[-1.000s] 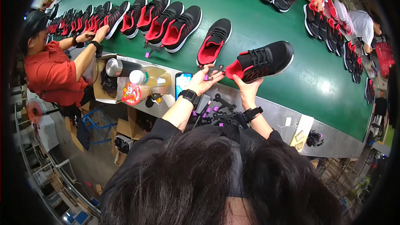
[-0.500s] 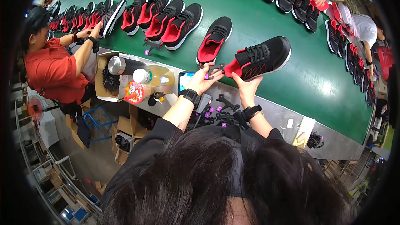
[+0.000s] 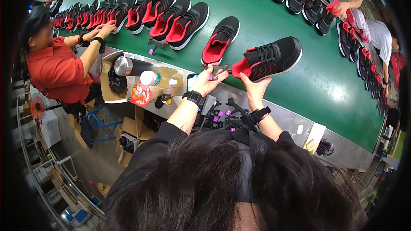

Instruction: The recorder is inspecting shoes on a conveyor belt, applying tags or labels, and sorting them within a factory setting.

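Observation:
My right hand (image 3: 256, 89) grips a black sneaker (image 3: 278, 57) with red lining by its heel, thumb at the collar, toe pointing right over the green surface. In my left hand (image 3: 207, 82) is a black plastic shoe hanger (image 3: 221, 67) with a purple tag, held between the fingers. The hanger reaches from the heel of a second sneaker (image 3: 221, 38), standing on the green surface, toward the heel of the held one. Whether it is hooked into either heel loop I cannot tell. More black hangers (image 3: 233, 106) with purple tags lie in a pile between my forearms.
A row of sneakers (image 3: 188, 25) runs left, where a co-worker in red (image 3: 60, 70) handles shoes. Left of my arm stand a bottle (image 3: 169, 80), a dark flask (image 3: 139, 66), a red-lidded cup (image 3: 141, 94) and a phone (image 3: 191, 81). Co-workers' hands (image 3: 341, 9) work at the far right.
Both my hands keep nearly the same hold, the sneaker shifting only slightly. The co-worker in red has lowered a tilted shoe into the row. The whole view has shifted a little.

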Demonstrator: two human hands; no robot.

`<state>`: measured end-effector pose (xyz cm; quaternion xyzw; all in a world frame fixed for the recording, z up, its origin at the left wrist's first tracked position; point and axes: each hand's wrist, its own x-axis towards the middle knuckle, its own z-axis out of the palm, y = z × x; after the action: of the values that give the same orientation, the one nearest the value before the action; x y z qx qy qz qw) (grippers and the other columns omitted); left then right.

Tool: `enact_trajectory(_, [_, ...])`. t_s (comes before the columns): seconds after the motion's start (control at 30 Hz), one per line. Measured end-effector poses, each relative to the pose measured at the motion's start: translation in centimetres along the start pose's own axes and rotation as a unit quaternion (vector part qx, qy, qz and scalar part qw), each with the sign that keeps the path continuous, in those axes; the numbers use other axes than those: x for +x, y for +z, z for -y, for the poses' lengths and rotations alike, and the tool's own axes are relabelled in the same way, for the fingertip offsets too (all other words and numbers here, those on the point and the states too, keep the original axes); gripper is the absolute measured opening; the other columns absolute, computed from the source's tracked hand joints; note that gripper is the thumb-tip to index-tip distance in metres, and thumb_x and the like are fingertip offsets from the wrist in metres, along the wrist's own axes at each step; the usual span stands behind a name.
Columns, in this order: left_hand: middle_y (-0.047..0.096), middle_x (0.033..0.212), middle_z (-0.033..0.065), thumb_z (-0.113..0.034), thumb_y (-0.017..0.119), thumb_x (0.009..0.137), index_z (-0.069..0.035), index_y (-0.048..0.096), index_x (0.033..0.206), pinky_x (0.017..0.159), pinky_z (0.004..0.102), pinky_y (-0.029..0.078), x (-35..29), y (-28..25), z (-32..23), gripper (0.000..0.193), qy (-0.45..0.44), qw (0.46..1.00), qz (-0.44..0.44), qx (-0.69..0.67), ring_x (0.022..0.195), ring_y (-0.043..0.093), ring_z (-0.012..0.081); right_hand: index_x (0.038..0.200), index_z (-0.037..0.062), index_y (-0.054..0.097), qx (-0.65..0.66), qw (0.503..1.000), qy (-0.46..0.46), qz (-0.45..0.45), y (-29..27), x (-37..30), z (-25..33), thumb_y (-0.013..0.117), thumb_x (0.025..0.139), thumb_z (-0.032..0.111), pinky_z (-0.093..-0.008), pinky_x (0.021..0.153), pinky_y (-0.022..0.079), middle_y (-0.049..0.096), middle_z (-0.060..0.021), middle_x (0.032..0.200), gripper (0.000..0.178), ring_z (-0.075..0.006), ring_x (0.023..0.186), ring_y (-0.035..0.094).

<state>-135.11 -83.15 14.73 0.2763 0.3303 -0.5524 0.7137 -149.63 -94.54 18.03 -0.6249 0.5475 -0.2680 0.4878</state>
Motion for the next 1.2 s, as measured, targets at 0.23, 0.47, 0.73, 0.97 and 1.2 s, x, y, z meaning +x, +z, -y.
enact_trajectory(0.23, [0.046,0.113,0.0233,-0.029,0.034,0.099,-0.002,0.044,0.118,0.099,0.0529,0.042,0.6,0.2,1.2,0.034,0.011,1.0,0.005,-0.017,0.113,0.05,0.0424,0.116,-0.0099,0.033,-0.024,0.999,-0.028,-0.001,-0.5,0.4,-0.9,0.087,0.057,0.033,-0.0418,0.097,0.033,0.041,-0.0232,0.115,0.09,-0.0319,0.112,0.041])
enact_trajectory(0.47, [0.039,0.122,0.0269,-0.029,0.035,0.099,0.0,0.042,0.119,0.102,0.054,0.039,0.8,-0.7,1.7,0.036,0.033,0.998,0.046,-0.003,0.117,0.046,0.0449,0.114,-0.0109,0.035,-0.066,0.995,-0.067,-0.017,0.5,1.5,-2.4,0.087,0.055,0.037,-0.0435,0.095,0.035,0.043,-0.0249,0.113,0.091,-0.0366,0.109,0.044])
enact_trajectory(0.73, [0.047,0.114,0.0237,-0.024,0.039,0.098,0.002,0.041,0.121,0.094,0.0426,0.05,0.2,-1.0,1.6,0.035,0.021,0.996,0.089,0.014,0.11,0.052,0.041,0.12,-0.0051,0.036,0.229,0.956,0.15,0.105,1.6,5.1,-1.3,0.078,0.071,0.012,-0.0365,0.055,0.06,0.048,-0.0195,0.117,0.067,-0.027,0.089,0.062])
enact_trajectory(0.97, [0.054,0.1,0.0187,-0.027,0.049,0.095,0.0,0.047,0.113,0.053,0.021,0.045,0.8,-2.4,1.0,0.032,-0.044,0.997,0.035,0.054,0.069,0.054,0.0174,0.14,0.0021,0.029,0.048,0.979,0.12,0.158,2.9,7.7,-2.7,0.061,0.074,0.002,-0.0373,0.054,0.061,0.038,-0.019,0.132,0.073,-0.0347,0.099,0.059])
enact_trajectory(1.2, [0.052,0.124,0.022,0.004,0.048,0.089,-0.011,0.036,0.122,0.046,0.021,0.036,0.2,1.1,1.8,0.037,0.068,0.976,0.001,0.206,0.05,0.037,0.0087,0.138,-0.0007,0.032,-0.011,0.986,0.084,0.145,3.0,8.4,-3.5,0.06,0.07,-0.002,-0.0325,0.047,0.056,0.056,-0.0205,0.114,0.074,-0.0276,0.071,0.066])
